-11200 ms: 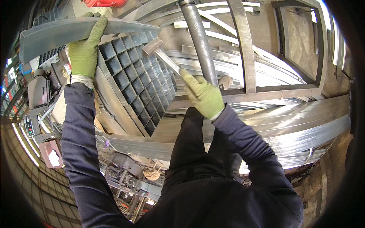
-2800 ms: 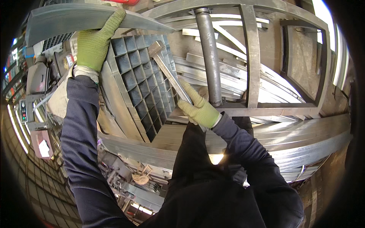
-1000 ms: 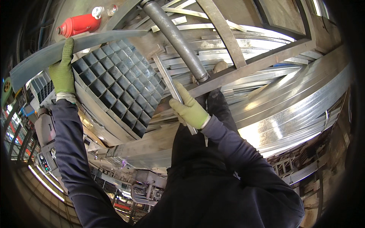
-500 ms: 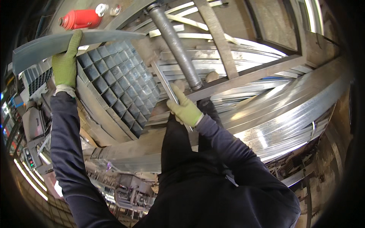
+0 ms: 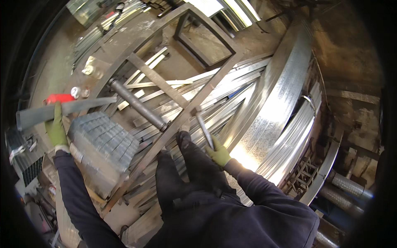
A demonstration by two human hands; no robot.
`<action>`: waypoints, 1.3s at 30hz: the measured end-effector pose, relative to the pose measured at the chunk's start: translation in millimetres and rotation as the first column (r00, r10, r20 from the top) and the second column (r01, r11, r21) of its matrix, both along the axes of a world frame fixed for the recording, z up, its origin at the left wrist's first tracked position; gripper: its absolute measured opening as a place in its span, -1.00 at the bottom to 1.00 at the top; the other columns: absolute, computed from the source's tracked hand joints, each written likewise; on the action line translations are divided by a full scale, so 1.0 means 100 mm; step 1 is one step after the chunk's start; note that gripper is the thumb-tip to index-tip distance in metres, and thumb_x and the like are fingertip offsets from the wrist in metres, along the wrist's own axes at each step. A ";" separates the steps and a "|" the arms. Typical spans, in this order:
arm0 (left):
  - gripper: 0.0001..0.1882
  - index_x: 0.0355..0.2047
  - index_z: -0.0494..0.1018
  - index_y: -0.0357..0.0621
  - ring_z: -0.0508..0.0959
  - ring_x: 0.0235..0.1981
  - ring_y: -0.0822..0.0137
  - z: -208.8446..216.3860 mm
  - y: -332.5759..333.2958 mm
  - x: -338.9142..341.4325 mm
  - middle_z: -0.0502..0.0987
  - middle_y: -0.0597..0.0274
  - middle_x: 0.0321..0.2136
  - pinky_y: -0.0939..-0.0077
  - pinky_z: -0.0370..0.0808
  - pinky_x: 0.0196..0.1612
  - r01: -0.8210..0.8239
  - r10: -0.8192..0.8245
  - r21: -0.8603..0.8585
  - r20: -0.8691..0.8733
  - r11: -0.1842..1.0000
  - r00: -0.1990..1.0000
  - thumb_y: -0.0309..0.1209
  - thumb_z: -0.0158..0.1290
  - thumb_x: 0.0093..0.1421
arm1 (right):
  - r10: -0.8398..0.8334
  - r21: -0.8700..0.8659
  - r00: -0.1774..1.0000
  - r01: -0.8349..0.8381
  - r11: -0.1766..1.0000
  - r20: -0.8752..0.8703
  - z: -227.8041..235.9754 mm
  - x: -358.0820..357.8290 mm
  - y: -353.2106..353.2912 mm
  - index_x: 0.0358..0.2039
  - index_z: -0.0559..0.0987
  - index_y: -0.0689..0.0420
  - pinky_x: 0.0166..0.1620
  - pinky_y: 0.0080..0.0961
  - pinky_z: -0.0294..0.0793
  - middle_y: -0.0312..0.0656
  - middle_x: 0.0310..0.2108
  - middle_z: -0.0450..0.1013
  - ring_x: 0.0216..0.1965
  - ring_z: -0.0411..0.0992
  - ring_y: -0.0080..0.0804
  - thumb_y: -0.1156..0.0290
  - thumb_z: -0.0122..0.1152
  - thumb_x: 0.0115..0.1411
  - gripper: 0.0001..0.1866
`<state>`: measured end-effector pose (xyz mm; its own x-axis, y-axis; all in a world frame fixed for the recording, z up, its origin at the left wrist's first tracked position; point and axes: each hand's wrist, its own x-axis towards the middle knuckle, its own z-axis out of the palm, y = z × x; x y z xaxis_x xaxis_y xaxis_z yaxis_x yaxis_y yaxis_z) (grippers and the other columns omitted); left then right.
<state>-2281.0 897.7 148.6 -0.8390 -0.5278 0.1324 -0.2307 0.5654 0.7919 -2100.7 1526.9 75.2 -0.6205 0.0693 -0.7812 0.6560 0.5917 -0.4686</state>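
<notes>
A: Which step was in hand?

B: A holding step, as I judged it: the left hand (image 5: 56, 130) had a metal bar (image 5: 84, 106), and the right hand (image 5: 218, 153) had a hammer (image 5: 204, 130).

A: How did each grip stand?

B: The left grip was closed on the bar, thumb up across the near face; whatever fingers lay behind were hidden. The right grip was wrapped round the hammer's handle, near the lower end. The head lay over or against the metal frame (image 5: 215, 84); I couldn't tell which.

A: Where was the bar, then?

B: Out to the left, beyond the large bundle of square tubes (image 5: 101, 138), its right tip near the upper end of the dark roller (image 5: 139, 105). Whether it touched the tubes, I couldn't say.

A: And the next move?

B: To my mind it called for a firm left hold on so long a piece, and care to keep the hammer clear of the frame.

A: Your count?

B: One bar, one hammer, two gloved hands, one roller, one red container (image 5: 60, 98), and two tube bundles, counting the smaller bundle (image 5: 31, 167) at far left. The single tubes were too blurred to number, and the long shiny profiles (image 5: 273, 111) overlapped too much.
</notes>
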 end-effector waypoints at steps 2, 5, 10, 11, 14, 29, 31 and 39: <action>-0.46 0.04 0.60 -0.30 0.59 -0.12 0.32 0.31 0.12 -0.10 0.65 0.14 -0.08 0.41 0.50 0.02 -0.006 -0.003 0.129 0.072 0.992 0.997 -0.08 0.34 0.28 | -0.060 -0.021 0.998 0.060 0.998 -0.003 0.06 0.09 0.06 0.50 0.16 -0.04 -0.02 -0.08 0.53 0.29 -0.11 0.57 -0.11 0.57 0.18 -0.01 0.16 0.37 -0.22; -0.44 -0.05 0.61 -0.32 0.60 -0.19 0.33 0.41 0.42 -0.34 0.67 0.19 -0.12 0.38 0.52 -0.03 0.009 -0.040 0.249 0.122 0.969 0.992 -0.04 0.38 0.22 | -0.253 -0.150 0.964 0.262 0.953 0.075 0.09 0.18 0.04 0.49 0.23 -0.04 -0.36 -0.46 0.51 -0.19 -0.33 0.57 -0.42 0.51 -0.48 0.18 0.25 0.38 -0.27; -0.47 -0.08 0.64 -0.35 0.65 -0.20 0.34 -0.06 0.83 -0.68 0.72 0.16 -0.18 0.40 0.55 -0.05 0.189 -0.218 0.119 0.311 0.975 0.925 -0.07 0.37 0.23 | -0.304 -0.321 0.953 0.290 0.902 0.007 -0.10 0.24 -0.13 0.49 0.24 0.03 -0.30 -0.55 0.47 -0.30 -0.28 0.53 -0.35 0.46 -0.58 0.26 0.25 0.41 -0.30; -0.46 -0.07 0.64 -0.35 0.66 -0.20 0.34 -0.18 0.92 -0.70 0.72 0.15 -0.18 0.39 0.55 -0.06 0.188 -0.217 0.120 0.333 0.975 0.917 -0.06 0.37 0.22 | -0.269 -0.329 0.962 0.237 0.914 -0.054 -0.16 0.25 -0.16 0.50 0.22 0.00 -0.37 -0.59 0.41 -0.36 -0.34 0.46 -0.42 0.39 -0.62 0.27 0.25 0.42 -0.29; -0.45 -0.07 0.64 -0.34 0.68 -0.20 0.31 -0.44 1.16 -0.67 0.73 0.12 -0.19 0.38 0.57 -0.07 0.205 -0.238 0.128 0.360 0.970 0.902 -0.05 0.37 0.19 | -0.236 -0.302 0.970 0.209 0.930 -0.054 -0.29 0.28 -0.18 0.49 0.23 0.10 0.03 -0.50 0.37 -0.17 -0.02 0.49 -0.04 0.41 -0.47 0.31 0.26 0.41 -0.29; -0.48 0.24 0.45 -0.27 0.55 0.08 0.33 0.58 1.91 0.46 0.56 0.17 0.09 0.39 0.46 0.21 0.109 -0.091 0.480 -0.061 0.870 0.994 -0.40 0.27 0.33 | 0.097 0.183 0.972 -0.057 0.982 -0.216 -0.39 -0.63 -0.08 0.34 0.41 0.12 0.12 -0.08 0.49 0.30 0.04 0.56 0.11 0.52 0.23 0.09 0.22 0.33 -0.35; -0.44 0.30 0.38 -0.27 0.54 0.13 0.27 0.82 1.87 0.60 0.57 0.09 0.10 0.31 0.42 0.28 0.030 0.009 0.497 -0.075 0.867 0.997 -0.49 0.26 0.31 | 0.006 0.188 0.974 0.038 0.982 -0.227 -0.50 -0.78 0.02 0.36 0.39 0.08 0.14 -0.09 0.49 0.22 0.04 0.57 0.09 0.54 0.17 0.06 0.22 0.33 -0.34; -0.20 0.50 0.04 -0.31 0.37 0.38 -0.06 2.09 1.04 0.90 0.43 -0.25 0.29 -0.07 0.15 0.50 0.182 -0.073 0.333 -0.316 0.925 0.946 0.05 -0.18 0.49 | -0.190 0.345 0.770 0.473 0.810 -0.610 -1.21 -1.77 0.50 0.39 0.37 0.01 0.20 -0.03 0.44 0.17 0.11 0.53 0.15 0.49 0.19 0.16 0.15 0.35 -0.38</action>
